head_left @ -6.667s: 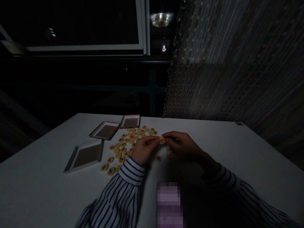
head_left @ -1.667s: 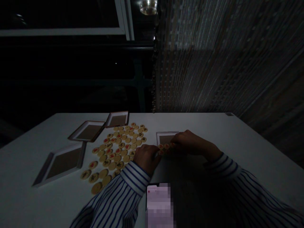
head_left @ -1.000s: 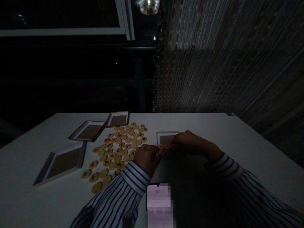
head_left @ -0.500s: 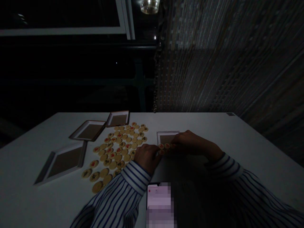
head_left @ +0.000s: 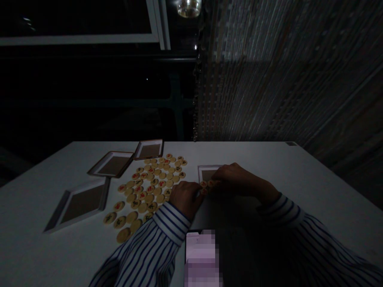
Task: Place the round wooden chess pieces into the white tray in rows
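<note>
A pale open box (head_left: 208,166) lies partly hidden behind my hands, with a few red-marked Chinese chess pieces (head_left: 204,184) in rows at its left side. My left hand (head_left: 185,198) is closed at the box's left edge, its thumb and index finger beside these pieces; what it grips is hidden. From the right, my right hand (head_left: 231,178) reaches over the box, fingers bent together with the tips at a chess piece (head_left: 210,183) in the upper row. Dim light obscures the near part of the box.
Many round wooden chess pieces (head_left: 149,198), some face down, spread over the white table (head_left: 257,157) left of my hands. Three open trays or lids (head_left: 62,211) stand farther left and back. A lit phone (head_left: 200,249) is at the near edge. A string curtain (head_left: 254,79) hangs behind.
My right hand has shifted slightly left, covering a red-marked piece at the right of the upper row. My left hand stays in place.
</note>
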`<act>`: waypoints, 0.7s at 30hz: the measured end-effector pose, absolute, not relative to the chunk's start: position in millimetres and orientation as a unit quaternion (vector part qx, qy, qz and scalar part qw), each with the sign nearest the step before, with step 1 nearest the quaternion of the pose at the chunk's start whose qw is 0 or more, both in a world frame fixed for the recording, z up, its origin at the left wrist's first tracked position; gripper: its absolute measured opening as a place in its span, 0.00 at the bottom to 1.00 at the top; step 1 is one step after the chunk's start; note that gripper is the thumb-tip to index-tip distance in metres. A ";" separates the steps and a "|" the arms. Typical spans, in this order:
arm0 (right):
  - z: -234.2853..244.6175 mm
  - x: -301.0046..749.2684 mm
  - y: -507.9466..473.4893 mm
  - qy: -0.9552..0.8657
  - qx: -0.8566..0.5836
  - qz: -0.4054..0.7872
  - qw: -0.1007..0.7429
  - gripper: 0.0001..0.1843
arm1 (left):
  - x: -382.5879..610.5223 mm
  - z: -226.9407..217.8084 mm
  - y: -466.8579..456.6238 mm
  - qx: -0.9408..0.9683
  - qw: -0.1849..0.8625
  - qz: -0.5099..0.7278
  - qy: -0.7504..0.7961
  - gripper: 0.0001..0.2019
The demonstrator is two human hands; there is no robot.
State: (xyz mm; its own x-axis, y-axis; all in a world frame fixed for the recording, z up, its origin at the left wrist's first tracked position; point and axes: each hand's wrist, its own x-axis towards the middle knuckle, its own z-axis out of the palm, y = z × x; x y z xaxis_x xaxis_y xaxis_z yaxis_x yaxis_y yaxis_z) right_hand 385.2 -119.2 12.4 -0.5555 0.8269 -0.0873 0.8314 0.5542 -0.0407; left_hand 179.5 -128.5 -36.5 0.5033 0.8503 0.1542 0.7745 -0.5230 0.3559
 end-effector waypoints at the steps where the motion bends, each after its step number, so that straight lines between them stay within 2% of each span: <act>1: 11.5 383.6 -119.3 0.883 0.468 -0.039 0.022 0.16 | 179.5 -36.3 -128.4 0.859 0.119 0.157 0.472 0.14; 21: 8.4 377.5 -118.6 0.883 0.465 -0.055 0.027 0.13 | 180.2 -36.7 -127.5 0.862 0.110 0.157 0.469 0.13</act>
State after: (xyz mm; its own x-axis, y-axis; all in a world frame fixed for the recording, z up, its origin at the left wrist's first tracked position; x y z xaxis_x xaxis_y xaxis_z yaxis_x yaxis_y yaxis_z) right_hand 377.5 -118.6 8.4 -0.5660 0.8186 -0.0978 0.8244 0.5614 -0.0722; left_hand 180.2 -127.5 -36.7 0.5105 0.8434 0.1674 0.7744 -0.5356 0.3368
